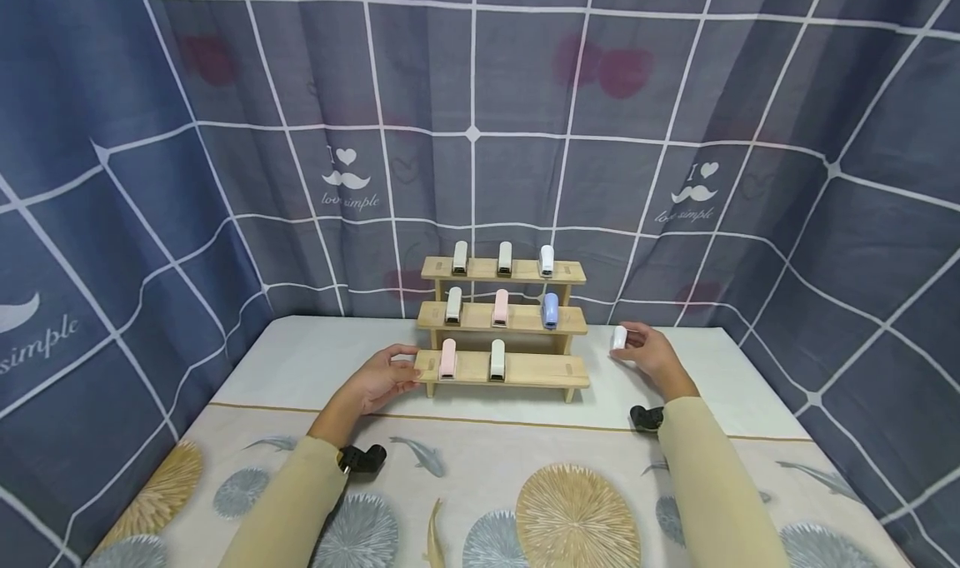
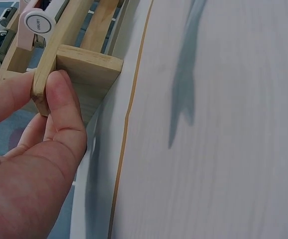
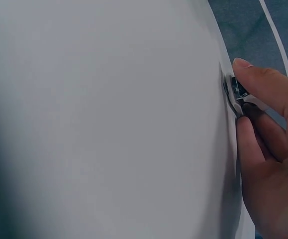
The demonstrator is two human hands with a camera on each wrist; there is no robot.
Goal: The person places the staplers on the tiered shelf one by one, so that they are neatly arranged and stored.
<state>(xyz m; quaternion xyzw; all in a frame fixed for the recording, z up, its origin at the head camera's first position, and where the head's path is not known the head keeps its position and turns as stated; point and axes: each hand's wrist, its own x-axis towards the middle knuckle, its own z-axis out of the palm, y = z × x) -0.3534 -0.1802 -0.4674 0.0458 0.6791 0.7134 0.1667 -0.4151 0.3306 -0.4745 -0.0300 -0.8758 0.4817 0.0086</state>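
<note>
A three-tier wooden stand (image 1: 540, 370) holds several small staplers. My left hand (image 1: 380, 379) pinches the left end of its lowest board (image 2: 45, 82) between thumb and fingers. On the white surface right of the stand, my right hand (image 1: 652, 356) grips a white stapler (image 1: 618, 338); its dark metal end (image 3: 239, 88) shows between thumb and fingers in the right wrist view. The lowest tier bears a pink stapler (image 1: 447, 360) and a pale green stapler (image 1: 497, 360), both left of its middle. A blue stapler (image 1: 550, 311) stands at the right of the middle tier.
More staplers stand on the middle tier, including a pink stapler (image 1: 500, 307), and on the top tier, including a white stapler (image 1: 546, 260). A dark blue checked curtain (image 1: 420, 176) hangs behind and at both sides. A patterned cloth (image 1: 465, 476) covers the table's front.
</note>
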